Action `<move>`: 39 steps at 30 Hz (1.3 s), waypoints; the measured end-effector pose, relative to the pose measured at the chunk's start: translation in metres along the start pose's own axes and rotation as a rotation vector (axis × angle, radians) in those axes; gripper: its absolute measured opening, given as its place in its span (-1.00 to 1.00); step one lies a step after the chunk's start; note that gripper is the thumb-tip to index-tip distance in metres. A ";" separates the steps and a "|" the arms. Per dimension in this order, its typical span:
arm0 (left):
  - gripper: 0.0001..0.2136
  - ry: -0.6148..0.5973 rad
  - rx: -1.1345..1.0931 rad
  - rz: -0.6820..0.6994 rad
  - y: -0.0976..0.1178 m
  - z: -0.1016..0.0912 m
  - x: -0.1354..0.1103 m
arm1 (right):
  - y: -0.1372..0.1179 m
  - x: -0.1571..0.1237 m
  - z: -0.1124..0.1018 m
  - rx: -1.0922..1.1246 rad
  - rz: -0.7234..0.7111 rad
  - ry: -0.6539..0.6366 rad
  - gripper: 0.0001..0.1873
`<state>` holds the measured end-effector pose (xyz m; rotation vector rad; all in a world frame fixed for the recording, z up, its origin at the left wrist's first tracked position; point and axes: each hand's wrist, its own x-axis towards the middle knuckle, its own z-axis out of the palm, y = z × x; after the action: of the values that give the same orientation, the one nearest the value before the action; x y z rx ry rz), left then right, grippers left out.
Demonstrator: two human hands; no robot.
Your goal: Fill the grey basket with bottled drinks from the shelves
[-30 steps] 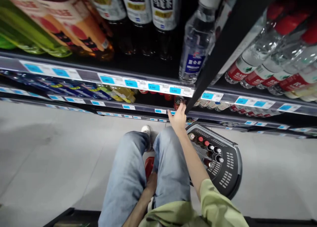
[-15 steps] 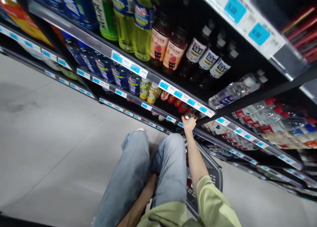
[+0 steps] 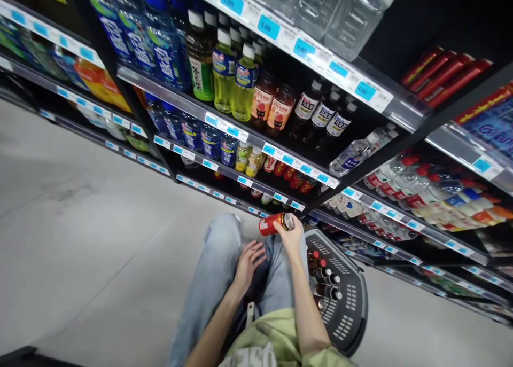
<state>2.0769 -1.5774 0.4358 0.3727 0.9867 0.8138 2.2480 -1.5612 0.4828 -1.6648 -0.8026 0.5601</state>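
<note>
1. Head view: the right hand (image 3: pixel 289 237) was closed round one end of a red can (image 3: pixel 274 223). The can lay on its side in the air, just off the lower shelf edge (image 3: pixel 280 198) and above the right knee (image 3: pixel 276 271).
2. Fingers wrapped the can's right end, and its body stuck out to the left, clear of everything.
3. The left hand (image 3: pixel 247 261) was open with its fingers spread and held nothing. It hovered low between the knees, near the can but apart from it.
4. A dark basket (image 3: pixel 348 324) sat on the floor (image 3: pixel 80 239) to the right of the legs, with a row of capped bottles (image 3: pixel 323 276) standing inside.
5. More red cans (image 3: pixel 298 179) stood on the shelf just beyond the one in hand, behind the blue price tags (image 3: pixel 296 166).
6. Judgement on the grip: an end-hold on a smooth can lying sideways looked light. A fuller wrap round the middle, or the free left hand under the body, would steady it.
7. Also a judgement: keeping the wrist clear of the shelf edge would avoid knocking the cans behind it.
</note>
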 end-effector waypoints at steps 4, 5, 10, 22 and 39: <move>-0.45 -0.148 -0.230 0.040 0.012 -0.009 -0.011 | 0.001 -0.024 -0.004 0.116 0.013 -0.074 -0.36; -0.46 -0.194 -0.204 0.038 0.012 -0.011 -0.014 | -0.001 -0.026 -0.006 0.122 -0.009 -0.111 -0.40; -0.37 -0.279 -0.068 0.090 0.004 -0.015 -0.023 | -0.009 -0.028 -0.016 0.182 -0.050 -0.169 -0.49; -0.20 -0.307 -0.011 0.071 -0.018 0.002 -0.028 | -0.010 -0.032 -0.022 0.231 -0.044 -0.325 -0.51; -0.38 -0.381 0.032 -0.020 -0.028 -0.005 -0.023 | -0.012 -0.027 -0.027 0.471 0.198 -0.356 -0.46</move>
<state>2.0786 -1.6134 0.4291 0.5223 0.6472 0.6776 2.2475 -1.5982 0.5000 -1.2284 -0.6901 1.1158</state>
